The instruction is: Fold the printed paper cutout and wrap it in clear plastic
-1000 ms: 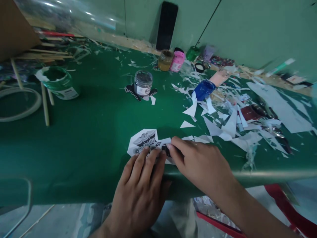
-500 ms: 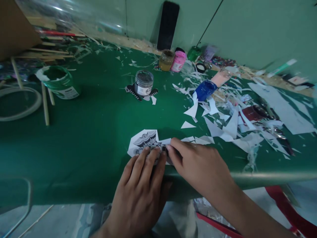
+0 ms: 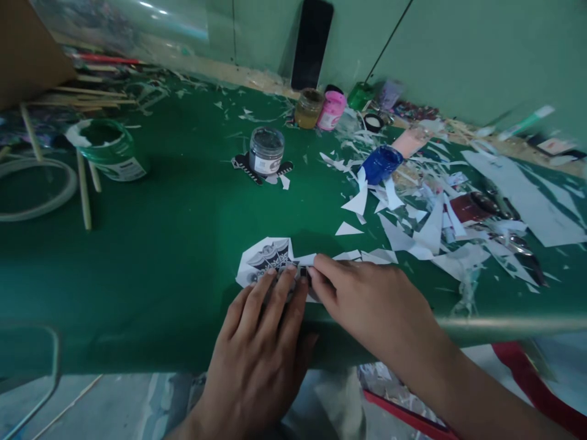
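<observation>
A green worktop (image 3: 174,244) is filling most of the view, and a dark phone (image 3: 312,44) is leaning on the wall behind its far edge. At the near edge, about the middle, the left hand (image 3: 261,360) is lying flat with its fingers spread and pressing down on a printed paper cutout (image 3: 268,256). The right hand (image 3: 376,305) is coming in from the right and its curled fingertips are touching the right end of the cutout. I cannot tell if they are pinching it or only pushing on it.

A green paint tub (image 3: 107,150) is standing open toward the left edge. White paper scraps (image 3: 413,235) are covering the right half. A grey jar (image 3: 266,150) is standing near the middle, and a blue jar (image 3: 380,164) is lying on its side among the scraps.

The cutout is showing a black and white pattern and its outline is already trimmed, so the cutting seems done. Judging from the hands, the fitting or flattening of its small right part is not yet finished.
</observation>
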Demonstrator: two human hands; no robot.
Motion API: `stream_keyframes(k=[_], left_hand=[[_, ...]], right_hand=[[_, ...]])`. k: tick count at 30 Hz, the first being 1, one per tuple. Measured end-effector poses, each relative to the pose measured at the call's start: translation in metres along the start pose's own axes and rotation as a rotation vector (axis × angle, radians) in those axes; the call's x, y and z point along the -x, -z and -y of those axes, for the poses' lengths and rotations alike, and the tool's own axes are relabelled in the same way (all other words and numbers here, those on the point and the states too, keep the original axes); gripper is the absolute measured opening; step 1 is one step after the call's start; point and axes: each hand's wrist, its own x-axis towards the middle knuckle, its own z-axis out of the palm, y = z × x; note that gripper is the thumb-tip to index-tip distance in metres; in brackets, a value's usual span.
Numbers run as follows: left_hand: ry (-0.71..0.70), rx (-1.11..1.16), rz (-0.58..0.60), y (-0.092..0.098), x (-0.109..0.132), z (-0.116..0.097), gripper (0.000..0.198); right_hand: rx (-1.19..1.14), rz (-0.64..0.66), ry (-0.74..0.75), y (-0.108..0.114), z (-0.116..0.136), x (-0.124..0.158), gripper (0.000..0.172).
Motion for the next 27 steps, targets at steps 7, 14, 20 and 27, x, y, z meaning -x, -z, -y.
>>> stream_keyframes(k=[7, 14, 20, 27], left_hand=[[0.018, 0.004, -0.005, -0.001, 0.000, -0.001, 0.041], [0.019, -0.001, 0.003, 0.000, -0.001, -0.001, 0.040], [0.016, -0.010, 0.012, 0.001, -0.001, -0.001, 0.040], [0.016, -0.019, 0.005, 0.000, 0.000, -0.002, 0.039]], right_hand=[[0.016, 0.008, 0.032, -0.001, -0.004, 0.000, 0.023], [0.042, -0.028, 0.035, -0.003, -0.005, 0.003, 0.024], [0.090, -0.037, 0.083, -0.001, -0.008, 0.005, 0.022], [0.122, -0.075, 0.198, -0.004, -0.019, 0.000, 0.020]])
